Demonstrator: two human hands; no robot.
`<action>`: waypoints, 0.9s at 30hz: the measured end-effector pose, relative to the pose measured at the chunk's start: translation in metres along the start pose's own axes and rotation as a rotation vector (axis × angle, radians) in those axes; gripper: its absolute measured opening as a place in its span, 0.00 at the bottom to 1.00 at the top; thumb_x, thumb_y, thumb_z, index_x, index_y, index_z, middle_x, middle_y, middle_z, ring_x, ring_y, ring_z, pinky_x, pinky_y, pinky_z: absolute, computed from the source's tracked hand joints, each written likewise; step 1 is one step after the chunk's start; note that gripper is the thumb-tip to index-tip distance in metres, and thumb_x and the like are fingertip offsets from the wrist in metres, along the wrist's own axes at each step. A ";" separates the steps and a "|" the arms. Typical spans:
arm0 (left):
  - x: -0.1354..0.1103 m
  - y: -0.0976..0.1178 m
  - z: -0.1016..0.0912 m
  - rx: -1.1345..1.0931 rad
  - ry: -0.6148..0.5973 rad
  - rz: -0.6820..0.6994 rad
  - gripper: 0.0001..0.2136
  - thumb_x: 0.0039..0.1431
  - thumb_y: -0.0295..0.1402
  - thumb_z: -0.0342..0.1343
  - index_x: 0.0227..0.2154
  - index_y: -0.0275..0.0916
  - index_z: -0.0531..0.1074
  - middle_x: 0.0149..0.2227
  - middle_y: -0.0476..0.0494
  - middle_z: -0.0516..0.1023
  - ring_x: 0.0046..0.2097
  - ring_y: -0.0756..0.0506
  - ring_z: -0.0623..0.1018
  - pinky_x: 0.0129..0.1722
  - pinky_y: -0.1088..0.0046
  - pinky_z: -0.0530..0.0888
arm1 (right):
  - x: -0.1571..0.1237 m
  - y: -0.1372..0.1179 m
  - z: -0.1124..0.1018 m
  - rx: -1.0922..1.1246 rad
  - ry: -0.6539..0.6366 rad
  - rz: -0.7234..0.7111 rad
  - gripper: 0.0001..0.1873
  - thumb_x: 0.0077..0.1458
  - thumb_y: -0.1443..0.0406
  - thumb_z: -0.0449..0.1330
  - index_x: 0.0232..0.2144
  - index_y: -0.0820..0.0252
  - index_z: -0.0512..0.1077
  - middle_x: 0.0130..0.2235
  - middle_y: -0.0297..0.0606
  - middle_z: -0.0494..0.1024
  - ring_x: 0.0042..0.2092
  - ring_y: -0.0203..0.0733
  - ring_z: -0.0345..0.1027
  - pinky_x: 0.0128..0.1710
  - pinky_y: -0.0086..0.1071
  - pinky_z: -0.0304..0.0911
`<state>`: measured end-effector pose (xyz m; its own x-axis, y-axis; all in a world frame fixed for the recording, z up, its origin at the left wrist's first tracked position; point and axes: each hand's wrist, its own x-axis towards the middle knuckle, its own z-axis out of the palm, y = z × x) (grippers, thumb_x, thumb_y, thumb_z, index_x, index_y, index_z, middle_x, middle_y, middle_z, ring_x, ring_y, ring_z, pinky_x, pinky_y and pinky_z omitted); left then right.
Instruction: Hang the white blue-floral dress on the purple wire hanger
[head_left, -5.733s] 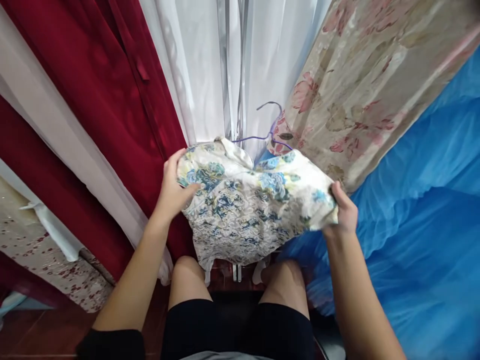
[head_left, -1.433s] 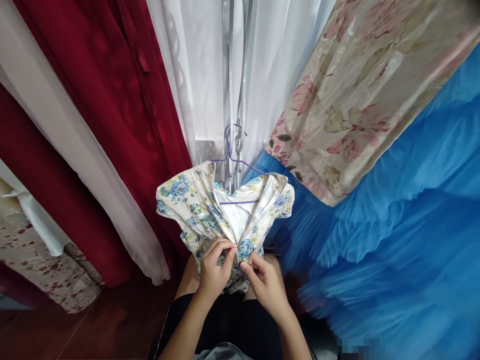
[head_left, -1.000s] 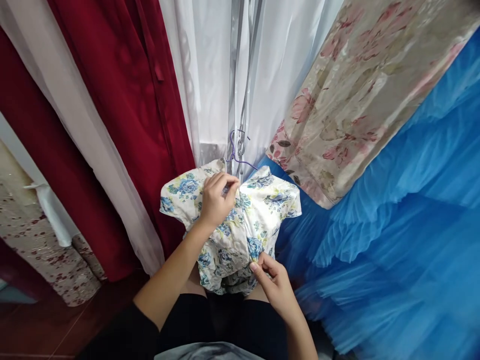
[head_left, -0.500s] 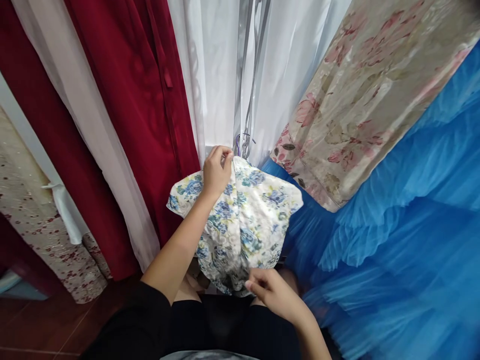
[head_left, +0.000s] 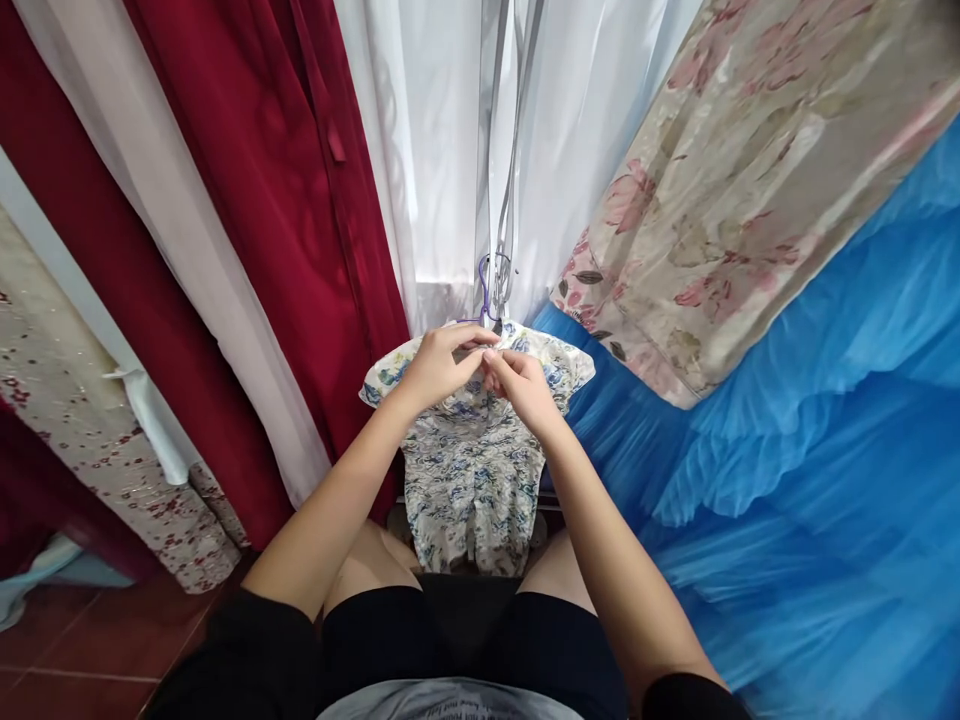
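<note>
A small white dress with blue flowers (head_left: 474,470) hangs on a purple wire hanger (head_left: 486,290) in front of my knees. My left hand (head_left: 437,364) and my right hand (head_left: 520,385) meet at the dress's collar, fingers pinched on the fabric just below the hanger hook. The hook sits by thin silver rods (head_left: 504,200) among hanging clothes. What the fingertips pinch at the collar is too small to make out.
Hanging garments surround me: dark red fabric (head_left: 247,200) and sheer white fabric (head_left: 420,150) at left and centre, a beige dress with pink flowers (head_left: 735,180) at upper right, blue tulle (head_left: 810,480) at right. A sequinned beige garment (head_left: 82,420) hangs over the reddish floor (head_left: 67,650) at left.
My right hand has risen from the dress's hem to the collar and joined my left hand. The dress now hangs straight down from the hanger.
</note>
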<state>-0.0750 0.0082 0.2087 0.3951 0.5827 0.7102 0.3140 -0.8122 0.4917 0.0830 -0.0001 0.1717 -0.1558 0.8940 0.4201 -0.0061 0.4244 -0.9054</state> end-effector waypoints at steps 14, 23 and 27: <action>0.002 0.007 0.014 -0.018 0.303 0.022 0.07 0.62 0.21 0.54 0.36 0.39 0.75 0.38 0.45 0.80 0.42 0.47 0.80 0.45 0.68 0.78 | -0.010 0.013 -0.010 -0.224 0.045 -0.014 0.23 0.58 0.48 0.58 0.22 0.59 0.71 0.16 0.31 0.68 0.20 0.34 0.57 0.22 0.30 0.52; -0.035 -0.082 -0.088 -0.452 0.896 -0.442 0.12 0.46 0.25 0.62 0.33 0.39 0.68 0.37 0.46 0.80 0.34 0.50 0.78 0.28 0.79 0.68 | -0.053 0.042 -0.008 -0.023 -0.086 0.052 0.20 0.59 0.56 0.59 0.19 0.59 0.70 0.15 0.30 0.67 0.18 0.33 0.56 0.22 0.29 0.51; -0.092 -0.108 -0.071 -0.668 1.042 -0.790 0.16 0.40 0.24 0.62 0.33 0.40 0.65 0.35 0.50 0.78 0.29 0.54 0.74 0.26 0.81 0.64 | -0.068 0.057 0.004 0.017 -0.059 0.120 0.19 0.57 0.57 0.59 0.18 0.59 0.70 0.14 0.30 0.66 0.17 0.32 0.55 0.21 0.28 0.50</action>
<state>-0.2068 0.0401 0.1266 -0.5652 0.8238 0.0435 -0.4155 -0.3298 0.8477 0.0889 -0.0368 0.0912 -0.2141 0.9281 0.3047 -0.0002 0.3119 -0.9501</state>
